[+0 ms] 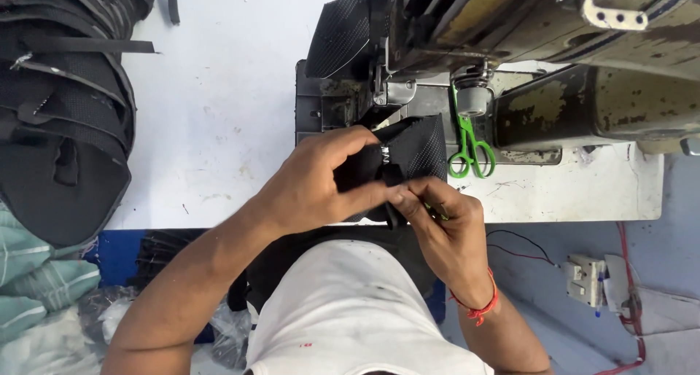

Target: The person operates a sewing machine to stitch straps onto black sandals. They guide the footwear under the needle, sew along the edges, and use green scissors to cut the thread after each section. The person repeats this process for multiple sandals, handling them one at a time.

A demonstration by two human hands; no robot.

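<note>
At the far left of the white worktable (219, 112) lies a heap of black mesh-and-strap fabric pieces (62, 112), piled loose rather than kept in any bin; no box, tray or basket shows anywhere in view, so there is nothing whose contents can be told. Below the table edge sit a folded teal cloth (33, 280) and some crumpled clear plastic (109, 313).

Toward the middle, the person's left hand (313, 189) closes around a small black perforated fabric piece (419, 153), fingers curled over its left part and thumb pressing from below. The piece is held up just in front of the needle area of the worn industrial sewing machine (554, 61), above the near table edge. The right hand (445, 225), with a red thread band (477, 306) at the wrist, pinches the lower edge of the same piece between thumb and fingertips; something thin and greenish seems to sit under those fingers, too hidden to name.

To handle this step well, the judgement is that both hands should keep the edges aligned and taut, fold flat, with fingertips clear of the needle.

Right of the piece, green-handled scissors (468, 153) lie on the machine bed. Farther right, a white electrical switch box (583, 276) sits with red wires (631, 295).
</note>
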